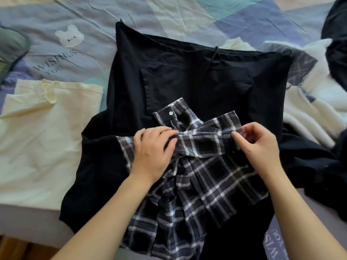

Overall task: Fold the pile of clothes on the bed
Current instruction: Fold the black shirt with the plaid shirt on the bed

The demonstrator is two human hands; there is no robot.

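A black-and-white plaid shirt lies bunched at the middle front of the bed, on top of a spread black garment. Its collar with a white button points away from me. My left hand grips a folded band of the plaid cloth at its left end. At the band's right end my right hand pinches the cloth between thumb and fingertips. The band is stretched between the two hands.
A pale yellow garment lies flat at the left. White and plaid clothes are heaped at the right, with dark garments at the far right. The patterned bedspread shows behind; the bed's front edge runs lower left.
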